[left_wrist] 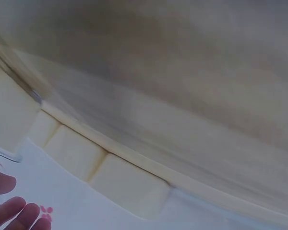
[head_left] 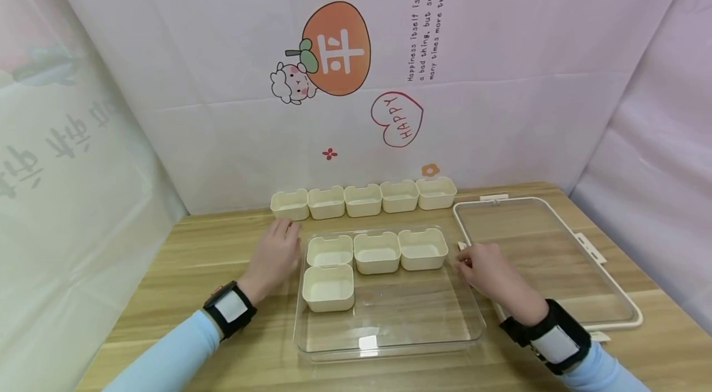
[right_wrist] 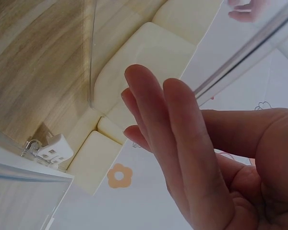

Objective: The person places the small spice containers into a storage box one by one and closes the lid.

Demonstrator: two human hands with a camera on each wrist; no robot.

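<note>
Pale blue cloth is covering the left forearm, its sleeve [head_left: 172, 349] ending at a black wrist strap [head_left: 230, 310] with a white patch. Beyond it, the left hand [head_left: 275, 254] is hovering between the left edge of the wood-grain counter [head_left: 178, 281] and the tray; its fingers are bending loosely, released and gripping nothing. Its fingertips are lying just beside the leftmost of five cream cups [head_left: 363, 209], though whether they are touching it is hard to tell. These cups are standing side by side along the counter's back edge, starting some way in from the back left corner.

Toward the middle of the counter, a clear tray [head_left: 414, 318] is carrying four cream cups [head_left: 377, 260]: three are forming a line along its back side, and the fourth is sitting directly in front of the leftmost, filling the next place along the tray's left side.

Farther right, the right hand [head_left: 492, 271] is hanging close by the tray's right wall, its fingers relaxed and holding nothing. Past it, a clear lid [head_left: 556, 268] with a white rim and white clips [head_left: 591, 248] is lying near the counter's right edge, stretching from close to the back right corner toward the front.
</note>
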